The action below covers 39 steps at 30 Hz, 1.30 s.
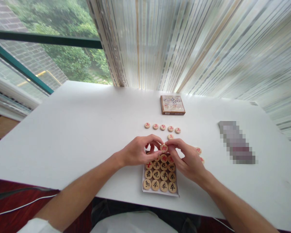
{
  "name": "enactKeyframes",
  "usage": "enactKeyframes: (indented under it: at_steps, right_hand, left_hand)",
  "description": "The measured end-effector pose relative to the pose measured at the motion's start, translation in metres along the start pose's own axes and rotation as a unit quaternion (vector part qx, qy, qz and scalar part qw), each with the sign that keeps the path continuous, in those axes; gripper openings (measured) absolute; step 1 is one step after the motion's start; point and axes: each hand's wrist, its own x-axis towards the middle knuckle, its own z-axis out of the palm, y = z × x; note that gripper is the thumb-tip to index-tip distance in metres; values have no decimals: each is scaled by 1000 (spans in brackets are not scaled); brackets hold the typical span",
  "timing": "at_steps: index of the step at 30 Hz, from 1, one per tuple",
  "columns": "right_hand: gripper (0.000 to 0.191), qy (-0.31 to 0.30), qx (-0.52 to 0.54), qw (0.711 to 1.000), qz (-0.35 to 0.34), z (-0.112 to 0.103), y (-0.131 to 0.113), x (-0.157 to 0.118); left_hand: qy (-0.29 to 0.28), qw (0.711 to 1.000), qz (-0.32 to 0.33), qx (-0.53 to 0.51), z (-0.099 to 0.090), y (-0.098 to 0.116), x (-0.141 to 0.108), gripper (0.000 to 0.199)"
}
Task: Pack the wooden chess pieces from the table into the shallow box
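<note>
Between my two hands, just above the box, a round wooden Chinese chess piece point(164, 148) with a red character is held up, its face toward me. My left hand point(143, 149) pinches it from the left with thumb and fingers. The fingertips of my right hand point(187, 159) close on its right edge. Below them lies an open white box point(160, 192) with rows of chess pieces, black characters in the nearer rows and red ones farther back. My fingers partly hide the far row.
Beyond my hands, several red-character pieces point(163, 127) form a row, with a single piece point(170, 137) just in front. Two more pieces point(199, 150) lie right of my right hand. A printed box lid point(173, 105) sits farther back. A blurred flat item point(237, 142) rests at right.
</note>
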Motion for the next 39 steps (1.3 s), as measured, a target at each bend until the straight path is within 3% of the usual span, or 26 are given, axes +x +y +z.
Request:
enactKeyframes:
  at_steps: [39]
  right_hand:
    - [9, 3, 7, 1000, -27, 0, -4, 3]
  left_hand:
    - [2, 1000, -9, 13, -1, -1, 0, 21]
